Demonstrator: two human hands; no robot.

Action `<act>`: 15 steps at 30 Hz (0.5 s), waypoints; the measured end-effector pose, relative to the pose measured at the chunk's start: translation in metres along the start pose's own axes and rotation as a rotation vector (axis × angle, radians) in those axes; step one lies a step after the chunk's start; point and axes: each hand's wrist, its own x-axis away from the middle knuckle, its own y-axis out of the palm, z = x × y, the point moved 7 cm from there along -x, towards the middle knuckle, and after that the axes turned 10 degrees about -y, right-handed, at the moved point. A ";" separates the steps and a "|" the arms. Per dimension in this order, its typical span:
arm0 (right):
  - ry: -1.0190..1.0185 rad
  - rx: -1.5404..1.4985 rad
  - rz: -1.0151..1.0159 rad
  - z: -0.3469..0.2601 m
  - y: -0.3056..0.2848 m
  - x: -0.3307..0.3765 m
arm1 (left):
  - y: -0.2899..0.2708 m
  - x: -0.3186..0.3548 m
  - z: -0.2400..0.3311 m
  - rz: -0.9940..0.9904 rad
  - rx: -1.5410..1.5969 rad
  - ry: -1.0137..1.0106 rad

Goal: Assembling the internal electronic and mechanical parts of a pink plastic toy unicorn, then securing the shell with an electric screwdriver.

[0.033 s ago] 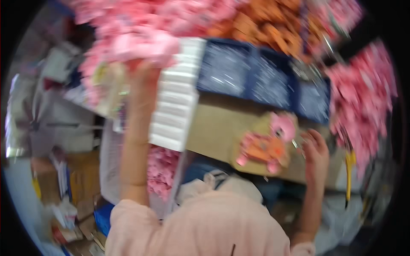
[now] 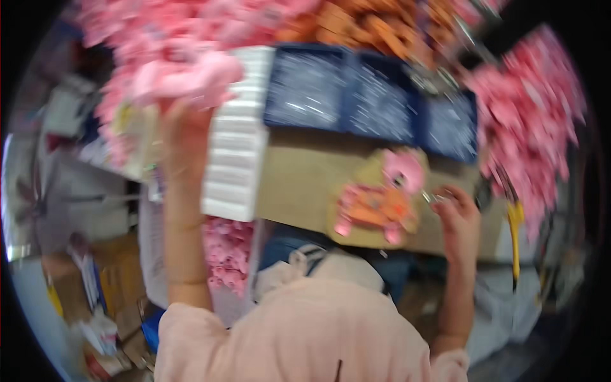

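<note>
Left hand (image 2: 184,124) reaches up into the pink toy pile (image 2: 178,76), grip blurred, cannot tell. Right hand (image 2: 458,216) pinches something small just beside the orange-pink toy (image 2: 382,204) on the bench (image 2: 299,184).

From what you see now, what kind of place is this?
Probably a small toy assembly workshop: heaps of pink pieces and orange pieces, blue trays of small metal parts, and a pink-and-orange toy figure on the cardboard-covered bench.

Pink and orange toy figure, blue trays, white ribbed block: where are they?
Pink and orange toy figure (image 2: 379,205), head view, orange body.
Blue trays (image 2: 377,97), head view, middle tray.
White ribbed block (image 2: 237,145), head view, ridged top.
</note>
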 end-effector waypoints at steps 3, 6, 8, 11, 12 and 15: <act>0.014 0.119 -0.006 -0.008 0.012 0.037 | 0.023 0.030 -0.012 -0.102 0.488 -0.223; 0.057 0.159 0.057 -0.007 0.016 0.053 | 0.035 0.036 -0.046 -0.129 0.597 -0.328; 0.034 0.295 0.067 -0.005 0.018 0.053 | 0.045 0.042 -0.065 -0.135 0.685 -0.415; -0.321 0.978 -0.148 -0.020 0.046 0.048 | 0.090 0.054 -0.070 -0.435 0.953 -0.545; -0.375 1.071 -0.165 -0.020 0.049 0.048 | 0.092 0.054 -0.071 -0.258 0.593 -0.446; -0.477 1.222 -0.180 -0.028 0.057 0.044 | 0.109 0.063 -0.070 0.045 0.020 -0.424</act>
